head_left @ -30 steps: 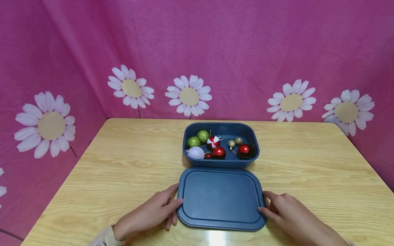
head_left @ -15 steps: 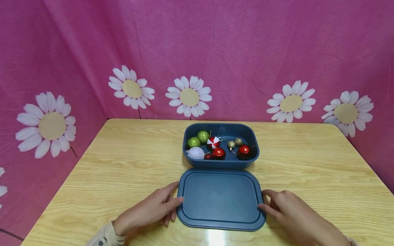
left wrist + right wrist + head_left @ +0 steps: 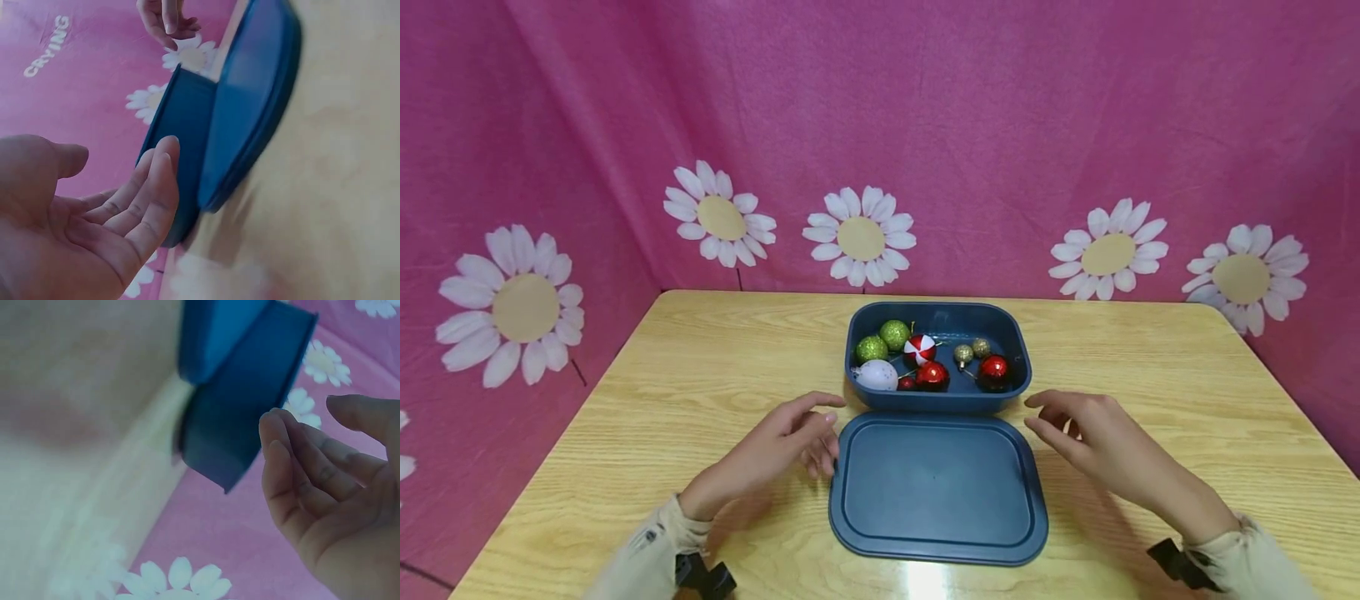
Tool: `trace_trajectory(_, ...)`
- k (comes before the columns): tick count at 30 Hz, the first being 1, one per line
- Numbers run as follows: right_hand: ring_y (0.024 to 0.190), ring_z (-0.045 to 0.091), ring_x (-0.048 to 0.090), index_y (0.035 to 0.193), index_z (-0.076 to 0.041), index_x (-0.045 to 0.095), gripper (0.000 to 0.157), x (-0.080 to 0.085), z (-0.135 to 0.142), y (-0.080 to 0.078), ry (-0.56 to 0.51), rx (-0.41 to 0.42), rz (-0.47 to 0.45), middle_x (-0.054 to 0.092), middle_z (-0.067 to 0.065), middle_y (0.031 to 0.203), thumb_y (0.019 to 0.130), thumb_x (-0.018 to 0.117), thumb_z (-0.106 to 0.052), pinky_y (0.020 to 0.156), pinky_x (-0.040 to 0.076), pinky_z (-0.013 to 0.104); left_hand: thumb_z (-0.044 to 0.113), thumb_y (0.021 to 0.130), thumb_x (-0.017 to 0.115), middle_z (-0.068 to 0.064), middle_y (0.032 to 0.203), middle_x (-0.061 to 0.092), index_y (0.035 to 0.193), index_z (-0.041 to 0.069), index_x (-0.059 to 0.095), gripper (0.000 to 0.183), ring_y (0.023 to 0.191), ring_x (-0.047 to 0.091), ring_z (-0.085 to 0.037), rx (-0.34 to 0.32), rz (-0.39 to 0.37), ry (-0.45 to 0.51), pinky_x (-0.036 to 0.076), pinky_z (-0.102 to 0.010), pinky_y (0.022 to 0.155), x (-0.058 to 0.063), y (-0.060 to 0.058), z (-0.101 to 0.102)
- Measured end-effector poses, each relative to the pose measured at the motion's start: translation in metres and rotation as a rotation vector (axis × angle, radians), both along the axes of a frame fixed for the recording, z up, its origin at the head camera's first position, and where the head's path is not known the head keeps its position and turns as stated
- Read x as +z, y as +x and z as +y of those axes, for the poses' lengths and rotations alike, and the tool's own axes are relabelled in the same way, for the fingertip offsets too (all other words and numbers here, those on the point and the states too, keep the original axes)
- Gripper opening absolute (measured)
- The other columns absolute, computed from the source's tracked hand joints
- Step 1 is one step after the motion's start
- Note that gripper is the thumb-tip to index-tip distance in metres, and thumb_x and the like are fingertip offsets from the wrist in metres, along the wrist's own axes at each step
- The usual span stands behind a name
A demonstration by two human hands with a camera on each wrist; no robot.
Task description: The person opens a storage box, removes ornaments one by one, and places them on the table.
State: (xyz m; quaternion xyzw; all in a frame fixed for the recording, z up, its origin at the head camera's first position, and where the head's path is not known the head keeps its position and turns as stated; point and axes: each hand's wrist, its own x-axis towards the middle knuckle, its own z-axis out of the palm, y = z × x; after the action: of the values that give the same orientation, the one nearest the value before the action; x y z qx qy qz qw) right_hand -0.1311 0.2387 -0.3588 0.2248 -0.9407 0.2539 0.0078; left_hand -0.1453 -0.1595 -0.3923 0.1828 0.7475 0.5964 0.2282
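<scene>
A dark blue lid [image 3: 936, 492] lies flat on the table, just in front of a matching open box [image 3: 936, 402]. Off the lid's far left corner hovers my left hand [image 3: 775, 446], fingers loosely bent and holding nothing. My right hand [image 3: 1112, 446] is raised beside the far right corner, thumb and fingers apart. Inside the box sit green glitter balls [image 3: 894, 335], a pale speckled egg-shaped ornament [image 3: 877, 375], a red-and-white ball [image 3: 920, 351], shiny red balls [image 3: 994, 369] and small gold balls [image 3: 964, 356]. In the left wrist view the palm [image 3: 94, 231] shows bare.
The wooden table [image 3: 722, 358] carries the box near its back edge. Behind it hangs a pink cloth [image 3: 970, 125] printed with white daisies. Black devices [image 3: 703, 575] are strapped at both sleeves.
Both hands have let go of the lid's sides and moved up and away, toward the box. The lid and the box stay where they were.
</scene>
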Motion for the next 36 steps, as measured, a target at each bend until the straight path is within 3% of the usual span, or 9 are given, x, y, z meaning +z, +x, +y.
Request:
trace_trajectory(9, 0.075, 0.007, 0.062, 0.109, -0.003, 0.073, 0.019, 0.012, -0.005, -0.036, -0.046, 0.029, 0.161, 0.071, -0.003, 0.087, 0.095, 0.069, -0.015, 0.062, 0.053, 0.025, 0.022, 0.108, 0.043, -0.021, 0.098, 0.065, 0.139, -0.002, 0.047, 0.039, 0.080, 0.070, -0.032, 0.077, 0.105, 0.017, 0.061, -0.038, 0.069, 0.003, -0.037, -0.001)
trace_trajectory(15, 0.080, 0.011, 0.065, 0.110, -0.003, 0.072, 0.020, 0.017, -0.010, -0.053, -0.033, 0.024, 0.144, 0.073, 0.000, 0.091, 0.095, 0.068, -0.016, 0.065, 0.055, 0.028, 0.019, 0.109, 0.042, -0.029, 0.099, 0.063, 0.139, -0.005, 0.045, 0.039, 0.078, 0.072, -0.028, 0.092, 0.110, 0.038, 0.061, -0.039, 0.069, 0.001, -0.054, 0.000)
trace_trajectory(21, 0.083, 0.017, 0.068, 0.111, 0.000, 0.071, 0.023, 0.015, -0.022, -0.073, -0.027, 0.027, 0.107, 0.073, 0.006, 0.093, 0.095, 0.068, -0.016, 0.072, 0.058, 0.039, 0.020, 0.108, 0.043, -0.034, 0.103, 0.060, 0.141, -0.001, 0.045, 0.039, 0.079, 0.072, -0.031, 0.138, 0.112, 0.059, 0.061, -0.042, 0.072, 0.011, -0.067, -0.001)
trace_trajectory(28, 0.077, 0.017, 0.060, 0.110, 0.003, 0.070, 0.022, 0.000, -0.030, -0.083, 0.037, 0.009, 0.073, 0.069, 0.007, 0.089, 0.093, 0.070, -0.011, 0.072, 0.057, 0.037, 0.021, 0.107, 0.046, -0.039, 0.102, 0.060, 0.142, 0.002, 0.043, 0.039, 0.078, 0.073, -0.032, 0.146, 0.113, 0.035, 0.061, -0.045, 0.072, 0.011, -0.072, 0.003)
trace_trajectory(33, 0.089, 0.026, 0.063, 0.115, 0.004, 0.068, 0.029, -0.007, -0.035, -0.084, 0.093, -0.011, 0.104, 0.070, 0.015, 0.102, 0.089, 0.072, -0.006, 0.082, 0.053, 0.045, 0.020, 0.108, 0.045, -0.039, 0.098, 0.060, 0.147, 0.002, 0.038, 0.043, 0.076, 0.072, -0.036, 0.114, 0.118, 0.048, 0.060, -0.050, 0.072, 0.003, -0.074, 0.008)
trace_trajectory(36, 0.091, 0.029, 0.063, 0.118, 0.002, 0.068, 0.033, -0.012, -0.036, -0.082, 0.127, -0.038, 0.096, 0.070, 0.017, 0.107, 0.085, 0.073, -0.002, 0.082, 0.051, 0.047, 0.018, 0.108, 0.045, -0.039, 0.096, 0.061, 0.148, 0.002, 0.039, 0.044, 0.074, 0.071, -0.036, 0.095, 0.119, 0.046, 0.060, -0.050, 0.071, 0.000, -0.072, 0.015)
